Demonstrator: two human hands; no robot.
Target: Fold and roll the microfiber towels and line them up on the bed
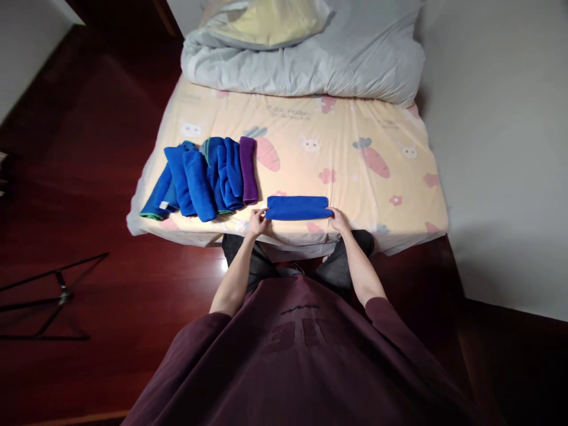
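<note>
A blue towel (297,207), folded into a narrow strip, lies flat near the front edge of the bed. My left hand (258,222) pinches its left end, with thumb and fingers closed on the cloth. At the opposite end, my right hand (338,219) grips the lower right corner. To the left, several folded and rumpled blue towels (199,186) lie in an overlapping row, some with green edging. A rolled or folded purple towel (249,171) rests against the right side of that row.
The bed sheet (373,195) is patterned with carrots and rabbits. A grey quilt (302,74) and a yellow pillow (275,23) are bunched at the back. A black tripod stand (62,293) is on the dark red floor at left; a wall (506,148) rises at right.
</note>
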